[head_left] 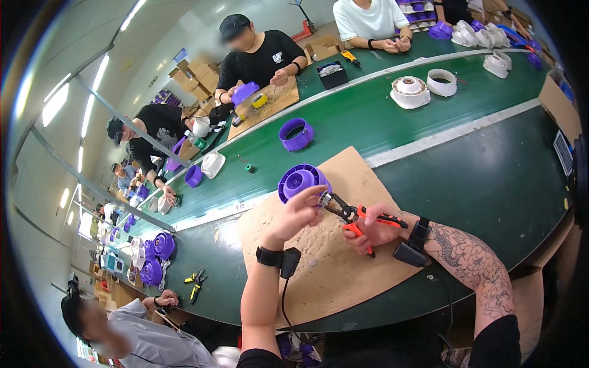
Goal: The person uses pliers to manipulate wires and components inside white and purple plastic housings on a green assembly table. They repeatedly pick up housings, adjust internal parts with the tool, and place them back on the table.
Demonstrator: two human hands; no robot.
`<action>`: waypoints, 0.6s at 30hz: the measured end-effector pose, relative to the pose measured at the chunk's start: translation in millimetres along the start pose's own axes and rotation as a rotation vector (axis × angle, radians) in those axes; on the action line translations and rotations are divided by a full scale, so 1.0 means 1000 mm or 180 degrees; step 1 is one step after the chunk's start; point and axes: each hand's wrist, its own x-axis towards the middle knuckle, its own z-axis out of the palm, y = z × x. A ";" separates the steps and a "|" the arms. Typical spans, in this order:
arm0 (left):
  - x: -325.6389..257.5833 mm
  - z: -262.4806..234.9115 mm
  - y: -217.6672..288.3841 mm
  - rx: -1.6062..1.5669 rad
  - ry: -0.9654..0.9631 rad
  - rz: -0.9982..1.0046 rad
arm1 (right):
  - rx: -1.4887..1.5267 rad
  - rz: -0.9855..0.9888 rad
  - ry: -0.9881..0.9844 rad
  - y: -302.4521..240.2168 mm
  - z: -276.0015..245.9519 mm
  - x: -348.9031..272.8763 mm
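Note:
My right hand [375, 228] is wrapped around the red-orange and black handles of a pair of pliers [350, 212], whose head points toward my left hand. The fingers of my left hand [297, 216] are bent around the tip of the jaws, where a small silvery bit shows; whether it is a separate part or the jaw itself I cannot tell. Just beyond my left fingers a round purple housing [299, 178] with concentric rings lies on a brown cardboard sheet [331, 276], partly hidden by that hand.
A green conveyor belt [362, 132] runs past the table, carrying a purple ring [296, 134], white housings [410, 92] and a small green coil [249, 167]. Yellow-black pliers [196, 285] and stacked purple parts [151, 254] lie to the left. Several co-workers sit along the belt.

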 end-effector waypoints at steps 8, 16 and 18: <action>0.012 -0.001 -0.025 -0.0589 0.1070 0.0655 | 0.0101 0.0052 -0.0019 -0.002 0.001 -0.001; 0.023 -0.024 -0.029 0.1857 0.0733 -0.0025 | 0.0128 0.0018 0.0021 -0.001 0.001 -0.005; 0.043 -0.031 -0.024 0.2469 0.0935 -0.0030 | 0.0125 0.0008 0.0118 0.000 0.002 -0.010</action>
